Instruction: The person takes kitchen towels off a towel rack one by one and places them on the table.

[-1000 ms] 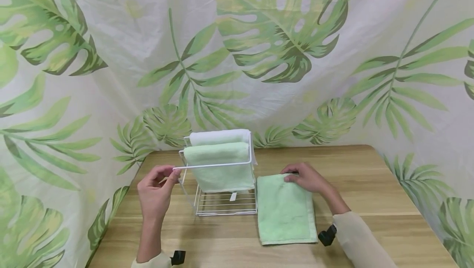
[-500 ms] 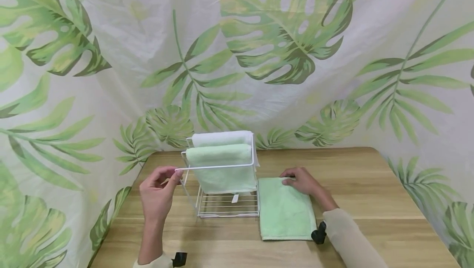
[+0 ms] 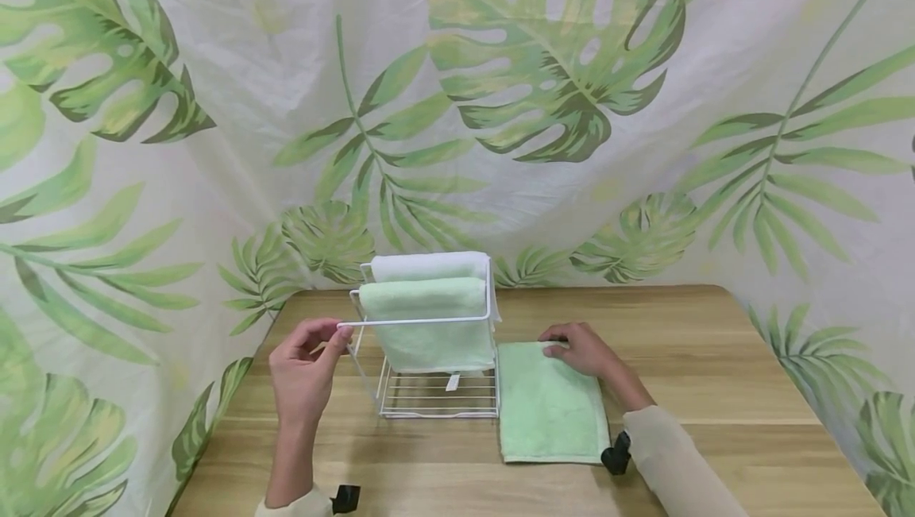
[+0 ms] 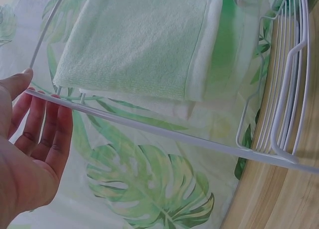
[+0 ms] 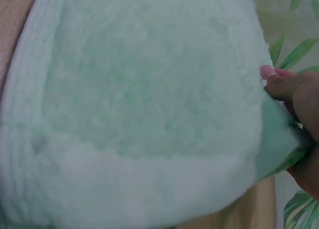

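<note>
A white wire rack (image 3: 438,414) stands on the table with two towels draped over its upper bars. The rear one is a white towel (image 3: 429,264); in front of it hangs a light green towel (image 3: 429,338) with a small white tag below. My left hand (image 3: 306,366) pinches the front left corner of the rack's top bar (image 4: 149,129) between thumb and fingers. To the right of the rack is a folded green towel (image 3: 550,410). My right hand (image 3: 582,352) pinches its far edge, thumb on top, as the right wrist view also shows.
A wooden table (image 3: 686,358) carries the rack and the towels. Behind it hangs a leaf-patterned cloth (image 3: 529,183), close to the table's back edge. Black wrist cameras (image 3: 617,453) sit at both sleeves.
The folded green towel's near edge has shifted slightly up and its right side a little left, along with my right forearm. My left hand keeps its pinch on the rack.
</note>
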